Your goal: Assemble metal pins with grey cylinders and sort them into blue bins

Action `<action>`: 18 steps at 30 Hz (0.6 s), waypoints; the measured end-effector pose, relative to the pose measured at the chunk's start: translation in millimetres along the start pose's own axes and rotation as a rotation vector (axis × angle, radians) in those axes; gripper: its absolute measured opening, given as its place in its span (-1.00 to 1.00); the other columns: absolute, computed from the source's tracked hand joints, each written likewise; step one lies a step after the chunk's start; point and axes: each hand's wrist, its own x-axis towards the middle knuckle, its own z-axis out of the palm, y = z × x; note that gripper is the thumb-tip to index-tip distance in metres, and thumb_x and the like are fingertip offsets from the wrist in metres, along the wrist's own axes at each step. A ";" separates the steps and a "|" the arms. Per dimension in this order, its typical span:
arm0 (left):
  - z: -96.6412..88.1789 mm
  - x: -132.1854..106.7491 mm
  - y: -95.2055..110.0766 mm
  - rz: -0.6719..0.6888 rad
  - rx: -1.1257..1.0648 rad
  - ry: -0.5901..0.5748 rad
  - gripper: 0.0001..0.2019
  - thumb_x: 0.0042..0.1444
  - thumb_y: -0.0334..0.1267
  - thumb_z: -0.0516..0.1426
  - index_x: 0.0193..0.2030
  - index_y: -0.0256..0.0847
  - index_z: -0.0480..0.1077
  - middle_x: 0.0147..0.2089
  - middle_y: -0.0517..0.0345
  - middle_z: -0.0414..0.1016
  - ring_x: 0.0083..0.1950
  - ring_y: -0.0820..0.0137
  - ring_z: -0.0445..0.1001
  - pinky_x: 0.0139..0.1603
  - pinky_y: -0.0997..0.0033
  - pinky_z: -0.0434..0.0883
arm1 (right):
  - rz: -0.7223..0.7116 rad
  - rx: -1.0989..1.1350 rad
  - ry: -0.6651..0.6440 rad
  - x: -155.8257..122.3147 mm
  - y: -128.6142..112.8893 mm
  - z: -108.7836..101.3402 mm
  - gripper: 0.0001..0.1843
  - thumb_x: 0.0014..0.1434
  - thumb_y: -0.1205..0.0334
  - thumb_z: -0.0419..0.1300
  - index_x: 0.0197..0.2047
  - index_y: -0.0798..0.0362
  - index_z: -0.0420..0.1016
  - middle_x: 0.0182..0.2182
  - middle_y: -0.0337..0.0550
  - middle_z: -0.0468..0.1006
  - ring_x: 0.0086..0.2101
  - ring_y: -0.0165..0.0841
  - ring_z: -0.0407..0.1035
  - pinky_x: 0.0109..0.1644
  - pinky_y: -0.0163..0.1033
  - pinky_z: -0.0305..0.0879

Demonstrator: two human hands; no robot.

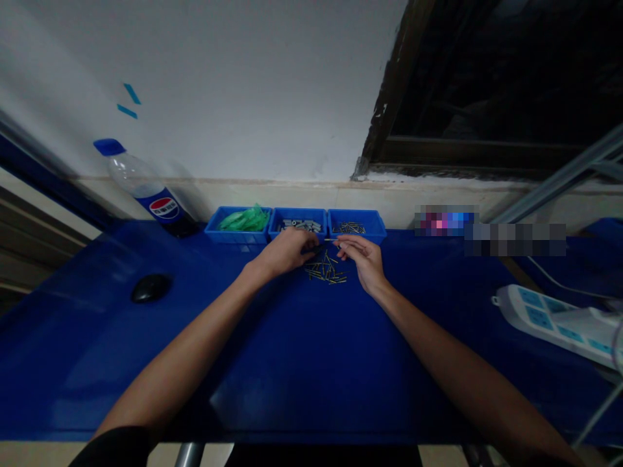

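Observation:
My right hand pinches a thin metal pin, which points left toward my other hand. My left hand is closed, its fingers curled down just in front of the middle blue bin. What its fingertips hold, if anything, is too dark and small to make out. Between and just below both hands lies a loose pile of thin brass-coloured pins on the blue table. The middle bin contains grey cylindrical parts. Short metal pieces lie in the right blue bin.
A left blue bin holds green plastic. Farther left stand a Pepsi bottle and a black mouse on the blue table. At right lies a white power strip with cables. A wall rises behind the bins.

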 end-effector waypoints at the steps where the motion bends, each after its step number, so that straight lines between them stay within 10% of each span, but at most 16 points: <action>1: 0.8 -0.9 -2.1 -0.006 0.016 -0.024 -0.77 0.14 -0.39 0.22 -0.06 -0.25 0.60 -0.17 -0.02 0.68 -0.16 0.30 0.62 -0.09 0.37 0.47 | -0.007 0.009 0.010 -0.1 -0.3 -0.3 -0.69 0.12 0.09 0.41 -0.05 -0.06 0.69 -0.11 -0.07 0.74 -0.34 -0.30 0.54 -0.28 -0.16 0.43; 18: 6.4 -4.1 6.2 -0.096 0.177 -0.111 -0.77 0.12 -0.49 0.14 -0.14 -0.23 0.56 -0.29 0.02 0.62 -0.28 0.32 0.57 -0.26 0.41 0.37 | 0.013 0.023 -0.054 -1.1 -3.9 -1.9 -0.68 0.18 0.16 0.29 0.02 -0.07 0.62 -0.02 -0.08 0.69 -0.34 -0.33 0.51 -0.26 -0.14 0.39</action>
